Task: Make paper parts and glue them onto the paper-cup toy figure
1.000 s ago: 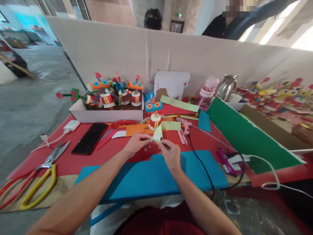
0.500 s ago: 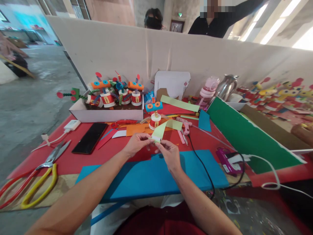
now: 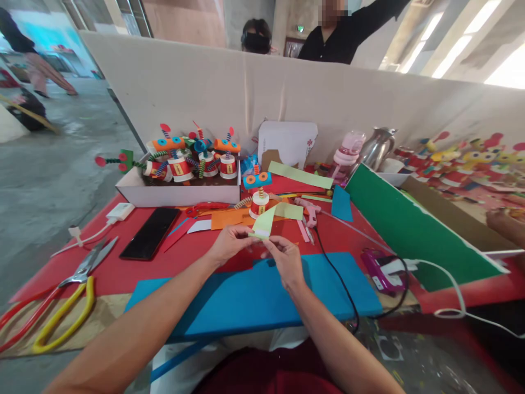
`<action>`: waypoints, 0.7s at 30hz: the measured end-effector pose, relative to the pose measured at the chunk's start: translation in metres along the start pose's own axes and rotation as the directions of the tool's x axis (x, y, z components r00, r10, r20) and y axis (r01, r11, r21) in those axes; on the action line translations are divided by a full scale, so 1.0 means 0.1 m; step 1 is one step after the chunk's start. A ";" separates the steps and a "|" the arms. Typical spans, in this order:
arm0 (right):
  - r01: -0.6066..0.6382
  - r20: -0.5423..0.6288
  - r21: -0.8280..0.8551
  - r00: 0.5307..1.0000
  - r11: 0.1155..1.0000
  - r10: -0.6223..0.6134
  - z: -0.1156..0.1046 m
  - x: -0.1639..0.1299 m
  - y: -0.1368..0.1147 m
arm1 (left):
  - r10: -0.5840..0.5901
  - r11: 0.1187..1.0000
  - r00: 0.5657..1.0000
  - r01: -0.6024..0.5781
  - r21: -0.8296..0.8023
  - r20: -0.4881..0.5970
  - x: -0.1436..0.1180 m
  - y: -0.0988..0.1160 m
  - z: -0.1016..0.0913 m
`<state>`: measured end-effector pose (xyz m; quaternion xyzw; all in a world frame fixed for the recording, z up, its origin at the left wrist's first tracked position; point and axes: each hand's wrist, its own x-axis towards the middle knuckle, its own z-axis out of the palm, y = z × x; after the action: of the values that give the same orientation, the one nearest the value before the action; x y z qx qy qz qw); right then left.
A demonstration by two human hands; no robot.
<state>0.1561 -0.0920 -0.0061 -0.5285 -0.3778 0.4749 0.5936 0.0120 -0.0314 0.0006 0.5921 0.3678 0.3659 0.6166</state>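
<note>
Both hands are meeting over the red table, just above the far edge of a blue foam sheet. The left hand and right hand are each pinching the near end of a pale green paper strip with thumb and fingertips closed narrow, probably to keep the thin, floppy strip taut; its free end is trailing away toward a small paper figure with a white-and-red cup body. A pink glue gun is lying just beyond, its black cord running across the foam. Glossy black phone and yellow-handled scissors are resting well to the left.
</note>
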 end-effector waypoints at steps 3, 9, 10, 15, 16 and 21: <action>0.039 0.018 -0.019 0.999 0.999 -0.039 -0.02 0.01 0.01 | 0.014 1.000 1.000 -0.014 0.014 -0.011 -0.01 0.02 0.02; 0.047 0.019 -0.060 0.999 0.997 -0.046 -0.02 0.01 0.01 | 0.066 0.997 0.997 -0.064 0.048 -0.043 -0.02 0.00 0.03; 0.051 0.043 -0.058 0.998 0.997 -0.049 -0.03 0.00 -0.02 | 0.080 0.995 0.996 -0.077 0.059 -0.049 -0.02 -0.01 0.03; 0.129 0.148 -0.203 0.984 0.971 -0.100 -0.31 -0.08 -0.28 | 0.095 0.990 0.990 -0.083 0.113 -0.104 -0.03 -0.02 0.01; 0.161 0.121 -0.269 0.984 0.950 -0.133 -0.43 -0.08 -0.34 | 0.091 0.990 0.990 -0.078 0.118 -0.104 -0.03 -0.02 0.01; 0.193 -0.113 -0.669 0.928 0.718 -0.354 -1.14 0.18 -0.54 | 0.022 0.997 0.997 -0.016 0.081 -0.072 -0.03 0.00 0.03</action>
<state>0.2780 -0.1047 0.0286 -0.6899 -0.5202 0.1563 0.4786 0.0129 -0.0351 0.0004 0.6061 0.3988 0.3781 0.5751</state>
